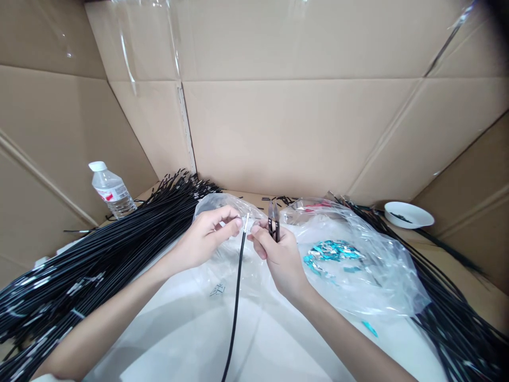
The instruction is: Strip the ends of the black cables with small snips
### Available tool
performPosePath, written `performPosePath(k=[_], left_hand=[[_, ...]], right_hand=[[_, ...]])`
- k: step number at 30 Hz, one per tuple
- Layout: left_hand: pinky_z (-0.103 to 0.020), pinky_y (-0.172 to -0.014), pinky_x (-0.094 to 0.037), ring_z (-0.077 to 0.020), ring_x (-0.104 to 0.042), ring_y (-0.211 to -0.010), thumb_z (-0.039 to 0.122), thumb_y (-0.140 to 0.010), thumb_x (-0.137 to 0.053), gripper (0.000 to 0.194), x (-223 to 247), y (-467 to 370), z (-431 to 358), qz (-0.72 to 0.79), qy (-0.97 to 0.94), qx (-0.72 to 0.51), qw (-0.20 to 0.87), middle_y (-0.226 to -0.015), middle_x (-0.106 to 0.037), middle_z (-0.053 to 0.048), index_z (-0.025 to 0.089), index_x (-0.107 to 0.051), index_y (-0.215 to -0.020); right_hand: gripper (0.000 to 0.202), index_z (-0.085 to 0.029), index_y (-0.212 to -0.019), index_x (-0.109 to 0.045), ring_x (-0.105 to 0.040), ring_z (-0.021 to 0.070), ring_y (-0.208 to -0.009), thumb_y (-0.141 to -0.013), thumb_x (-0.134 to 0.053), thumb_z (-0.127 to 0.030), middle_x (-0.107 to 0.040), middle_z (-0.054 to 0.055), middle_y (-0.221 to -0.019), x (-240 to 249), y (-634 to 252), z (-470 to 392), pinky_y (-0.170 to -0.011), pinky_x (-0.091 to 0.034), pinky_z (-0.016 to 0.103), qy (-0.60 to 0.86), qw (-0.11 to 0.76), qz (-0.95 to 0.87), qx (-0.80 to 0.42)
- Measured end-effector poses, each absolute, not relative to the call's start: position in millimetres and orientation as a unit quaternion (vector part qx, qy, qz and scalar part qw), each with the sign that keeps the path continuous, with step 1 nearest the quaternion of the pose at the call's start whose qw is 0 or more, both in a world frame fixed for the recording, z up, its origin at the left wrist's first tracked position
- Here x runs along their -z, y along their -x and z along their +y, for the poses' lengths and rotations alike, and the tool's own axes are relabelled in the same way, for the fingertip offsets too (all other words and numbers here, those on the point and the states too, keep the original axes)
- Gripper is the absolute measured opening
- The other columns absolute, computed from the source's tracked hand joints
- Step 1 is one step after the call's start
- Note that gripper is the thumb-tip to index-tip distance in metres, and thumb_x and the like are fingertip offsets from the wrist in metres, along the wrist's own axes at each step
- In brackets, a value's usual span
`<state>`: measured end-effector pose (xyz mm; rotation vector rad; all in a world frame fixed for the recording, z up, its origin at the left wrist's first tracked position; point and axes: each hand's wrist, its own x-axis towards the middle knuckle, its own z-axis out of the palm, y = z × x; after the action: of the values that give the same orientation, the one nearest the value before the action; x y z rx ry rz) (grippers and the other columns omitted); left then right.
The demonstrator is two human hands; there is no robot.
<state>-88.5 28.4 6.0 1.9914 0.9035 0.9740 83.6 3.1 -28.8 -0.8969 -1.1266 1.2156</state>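
A black cable (238,281) rises from the lower edge to a stripped, pale end between my two hands. My left hand (209,236) is closed in a pinch just left of that end; what lies between its fingertips is too small to make out. Small dark thread snips (274,223) are held in my right hand (280,257), blades pointing up. The thumb and finger of this hand are also pinched close to the cable end, on its right side. Whether either pinch touches the cable is unclear.
A large bundle of black cables (119,254) lies at left beside a water bottle (113,191). At right are a clear plastic bag (382,265), blue foil scraps (334,250), more cables (449,307) and a white bowl (421,216). Cardboard walls (302,122) surround the table.
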Motion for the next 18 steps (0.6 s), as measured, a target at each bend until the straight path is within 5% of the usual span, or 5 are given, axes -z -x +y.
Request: performPosePath(k=[5,8,18], left_hand=[[-0.023,-0.065,-0.041,-0.0114,-0.053,-0.073,0.039,-0.098,-0.059,0.026,-10.6,86.7,26.0,0.360,-0.772,-0.396,0.344,-0.079,-0.061,0.001,0.016,-0.063,-0.085],[-0.022,-0.064,-0.041,-0.0106,-0.054,-0.073,0.035,-0.097,-0.060,0.023,-11.4,85.5,23.3,0.363,-0.787,-0.391,0.309,-0.078,-0.063,0.002,0.016,-0.065,-0.083],[-0.022,-0.060,-0.039,-0.0100,-0.048,-0.066,0.039,-0.094,-0.064,0.028,-9.6,88.9,28.9,0.372,-0.749,-0.435,0.334,-0.071,-0.056,0.002,0.015,-0.063,-0.080]], right_hand=[[0.034,-0.018,-0.090,-0.069,-0.025,0.0079,-0.048,-0.075,-0.080,-0.046,-0.029,-0.012,-0.049,23.3,-85.3,-1.2,-0.049,-0.020,0.026,0.378,0.591,-0.508,-0.500],[0.033,-0.017,-0.080,-0.070,-0.022,0.0075,-0.048,-0.070,-0.084,-0.046,-0.026,-0.011,-0.050,22.3,-86.2,0.0,-0.049,-0.017,0.027,0.380,0.605,-0.502,-0.487],[0.030,-0.018,-0.075,-0.066,-0.031,0.0077,-0.048,-0.075,-0.081,-0.043,-0.037,-0.009,-0.048,23.6,-91.3,3.2,-0.052,-0.027,0.027,0.353,0.593,-0.486,-0.536]])
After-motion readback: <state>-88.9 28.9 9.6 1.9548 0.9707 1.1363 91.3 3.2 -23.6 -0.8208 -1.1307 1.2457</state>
